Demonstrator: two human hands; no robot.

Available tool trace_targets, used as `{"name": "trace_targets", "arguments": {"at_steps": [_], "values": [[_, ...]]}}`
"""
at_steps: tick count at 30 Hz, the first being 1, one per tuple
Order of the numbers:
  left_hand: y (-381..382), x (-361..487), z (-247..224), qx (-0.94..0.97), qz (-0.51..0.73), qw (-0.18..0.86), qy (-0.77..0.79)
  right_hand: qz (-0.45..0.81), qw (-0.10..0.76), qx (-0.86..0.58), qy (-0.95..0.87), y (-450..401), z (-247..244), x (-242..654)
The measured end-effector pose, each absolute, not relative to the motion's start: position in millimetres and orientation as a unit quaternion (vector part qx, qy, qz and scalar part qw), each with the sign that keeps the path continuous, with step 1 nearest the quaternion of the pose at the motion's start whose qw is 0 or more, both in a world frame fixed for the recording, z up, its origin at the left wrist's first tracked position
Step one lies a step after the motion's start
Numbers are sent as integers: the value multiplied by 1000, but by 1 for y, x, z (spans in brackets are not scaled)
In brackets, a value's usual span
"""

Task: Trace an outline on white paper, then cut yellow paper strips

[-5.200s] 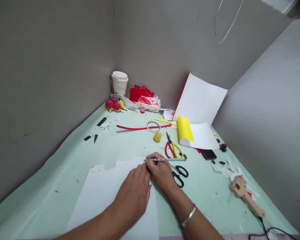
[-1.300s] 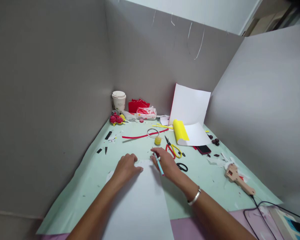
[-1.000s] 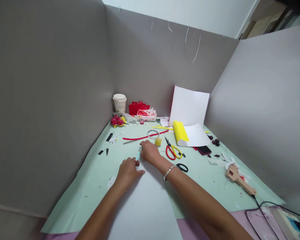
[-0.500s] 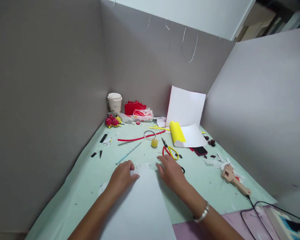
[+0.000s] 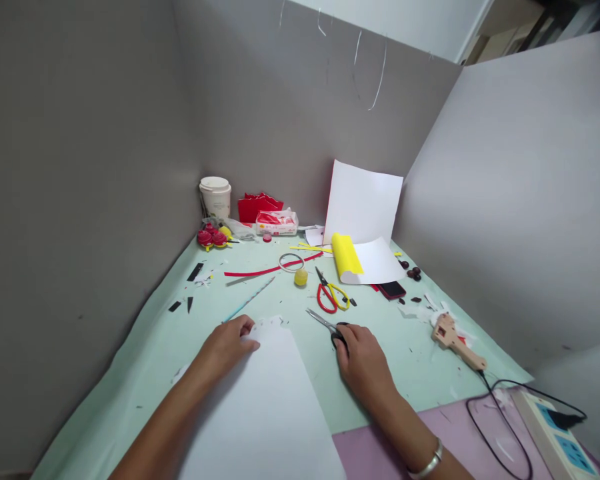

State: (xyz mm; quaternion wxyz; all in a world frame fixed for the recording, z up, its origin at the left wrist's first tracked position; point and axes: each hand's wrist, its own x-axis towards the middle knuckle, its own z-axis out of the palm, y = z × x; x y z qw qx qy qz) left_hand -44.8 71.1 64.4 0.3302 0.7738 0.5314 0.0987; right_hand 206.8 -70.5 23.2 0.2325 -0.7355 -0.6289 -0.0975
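Presently, the white sheet (image 5: 267, 410), laid over the green cover (image 5: 150, 373), is touched at its upper left edge by the left hand (image 5: 225, 350), thumb and forefinger slightly apart; whether paper is pinched cannot be told. To the sheet's right, the black-handled scissors (image 5: 333, 327) are partly covered by the curled fingers of the right hand (image 5: 364, 360); whether they are gripped cannot be told. Beyond the left hand, a blue pencil (image 5: 250, 299) is seen lying.

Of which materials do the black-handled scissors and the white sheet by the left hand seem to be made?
Scissor blades: probably steel, grey metallic shine; handles: likely plastic, plain black. White sheet: probably paper or thin card, matte, with a ragged far edge.
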Motion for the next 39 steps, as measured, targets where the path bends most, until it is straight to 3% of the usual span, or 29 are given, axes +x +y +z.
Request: {"name": "trace_targets", "arguments": {"at_steps": [13,23,30,33,39], "values": [[135,-69,102,827,65,219,513,-23,297,-676,-674,-78,26,170],[185,-77,103,843,35,159,513,25,313,-643,-699,-87,28,143],[100,-48,114,840,157,47,518,64,327,-621,-709,-90,34,138],[36,-29,85,874,195,80,438,64,331,-617,-712,-90,33,138],[-17,-34,16,866,124,48,482,52,325,-624,-709,-88,33,142]]}}
